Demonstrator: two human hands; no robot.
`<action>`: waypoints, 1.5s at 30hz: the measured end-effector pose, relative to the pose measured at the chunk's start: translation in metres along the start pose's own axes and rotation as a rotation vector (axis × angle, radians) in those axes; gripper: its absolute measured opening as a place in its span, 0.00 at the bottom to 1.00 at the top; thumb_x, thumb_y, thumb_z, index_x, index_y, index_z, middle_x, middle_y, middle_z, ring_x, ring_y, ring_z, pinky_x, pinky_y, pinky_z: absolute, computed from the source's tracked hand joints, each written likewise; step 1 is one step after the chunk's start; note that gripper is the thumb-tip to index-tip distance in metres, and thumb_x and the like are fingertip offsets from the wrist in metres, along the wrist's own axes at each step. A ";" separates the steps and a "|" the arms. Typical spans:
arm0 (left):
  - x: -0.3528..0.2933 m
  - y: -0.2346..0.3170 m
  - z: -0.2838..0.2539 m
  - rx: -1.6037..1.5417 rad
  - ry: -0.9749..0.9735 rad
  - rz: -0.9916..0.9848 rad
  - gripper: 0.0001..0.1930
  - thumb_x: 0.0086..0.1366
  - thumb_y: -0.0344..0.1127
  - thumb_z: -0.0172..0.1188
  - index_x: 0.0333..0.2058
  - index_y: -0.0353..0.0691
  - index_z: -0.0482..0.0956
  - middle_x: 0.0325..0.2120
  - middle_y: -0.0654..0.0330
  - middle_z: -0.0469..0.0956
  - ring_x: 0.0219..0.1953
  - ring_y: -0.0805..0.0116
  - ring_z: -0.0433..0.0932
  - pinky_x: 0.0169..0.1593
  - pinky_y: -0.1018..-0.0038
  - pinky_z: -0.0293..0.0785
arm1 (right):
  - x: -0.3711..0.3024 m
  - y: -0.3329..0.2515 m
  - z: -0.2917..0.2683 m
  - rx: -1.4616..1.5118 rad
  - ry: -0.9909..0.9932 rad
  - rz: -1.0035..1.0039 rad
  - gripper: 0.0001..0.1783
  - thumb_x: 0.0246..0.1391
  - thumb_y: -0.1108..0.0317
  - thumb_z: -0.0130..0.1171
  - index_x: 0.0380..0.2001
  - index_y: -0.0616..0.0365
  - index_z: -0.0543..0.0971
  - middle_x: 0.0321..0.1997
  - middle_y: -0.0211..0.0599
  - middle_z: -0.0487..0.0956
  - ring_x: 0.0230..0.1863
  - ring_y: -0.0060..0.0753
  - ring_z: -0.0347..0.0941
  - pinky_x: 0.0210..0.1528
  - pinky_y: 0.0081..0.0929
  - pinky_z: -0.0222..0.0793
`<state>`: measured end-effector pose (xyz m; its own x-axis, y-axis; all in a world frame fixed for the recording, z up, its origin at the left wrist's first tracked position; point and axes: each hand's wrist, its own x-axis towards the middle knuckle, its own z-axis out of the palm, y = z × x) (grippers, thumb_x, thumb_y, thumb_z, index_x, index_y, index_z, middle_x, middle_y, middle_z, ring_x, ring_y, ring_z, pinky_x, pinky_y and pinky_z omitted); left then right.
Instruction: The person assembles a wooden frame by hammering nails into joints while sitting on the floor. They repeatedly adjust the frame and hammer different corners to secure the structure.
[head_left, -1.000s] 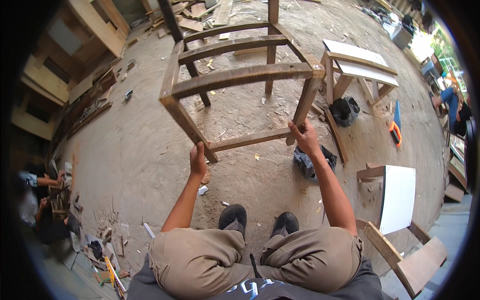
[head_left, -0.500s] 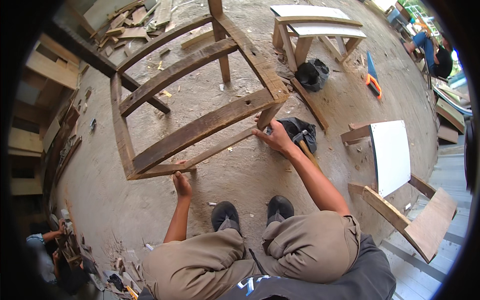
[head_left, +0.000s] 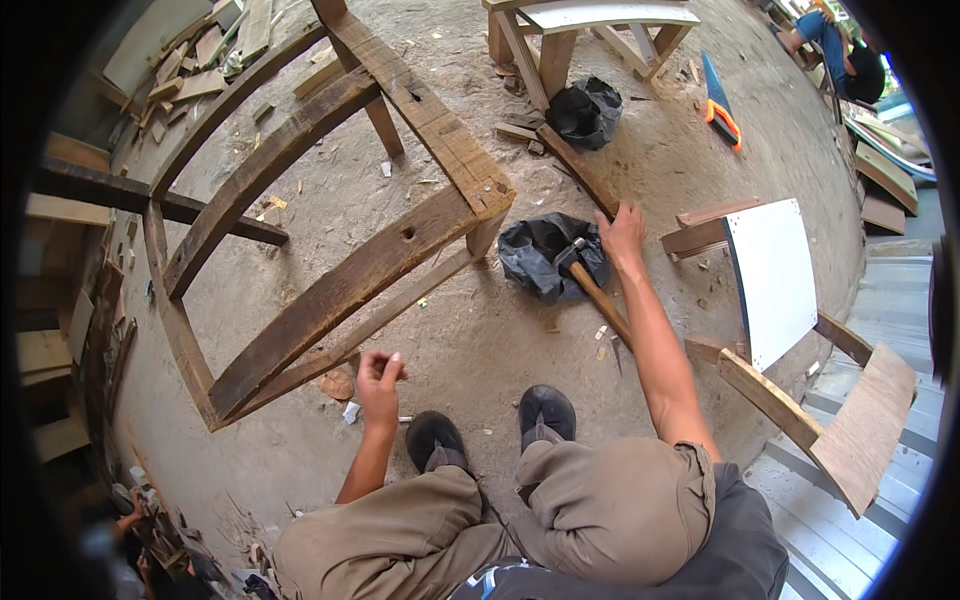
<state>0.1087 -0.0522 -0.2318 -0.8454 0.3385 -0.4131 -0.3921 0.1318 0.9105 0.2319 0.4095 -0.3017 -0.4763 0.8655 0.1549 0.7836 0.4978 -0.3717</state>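
A curved-slat wooden chair frame (head_left: 300,300) stands tilted on the ground at the left. My left hand (head_left: 380,388) is beside its near lower rail (head_left: 400,303), fingers curled and no object showing in them. Farther right, my right hand (head_left: 622,236) has its fingers closed on the near end of a dark wooden strip (head_left: 578,168) lying on the ground; the fingertips are partly hidden. Just left of that hand is a crumpled black plastic bag (head_left: 530,262). A hammer (head_left: 600,302) with a wooden handle rests against the bag, its head at the opening.
A white-topped wooden piece (head_left: 775,285) lies at the right. Behind are another white-topped frame (head_left: 600,15), a second black bag (head_left: 588,112) and an orange-handled saw (head_left: 718,108). Scrap wood (head_left: 190,75) is heaped far left. A seated person (head_left: 845,65) is at the far right.
Both hands have let go of the chair frame. My right hand has moved right to the wooden strip, and my left has drawn back from the rail. The view has shifted rightward.
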 end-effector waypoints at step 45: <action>-0.001 0.016 -0.022 -0.436 -0.109 0.130 0.16 0.71 0.39 0.55 0.55 0.45 0.69 0.52 0.60 0.75 0.57 0.61 0.73 0.50 0.60 0.75 | -0.183 -0.204 -0.044 1.422 -0.620 0.201 0.30 0.61 0.61 0.62 0.57 0.69 0.64 0.51 0.47 0.73 0.50 0.39 0.75 0.52 0.31 0.74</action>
<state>0.0952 -0.0706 -0.2169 -0.8639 0.4250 -0.2705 -0.4208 -0.3138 0.8511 0.1765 0.1515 -0.2142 -0.7784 0.5732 -0.2559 0.0169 -0.3884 -0.9213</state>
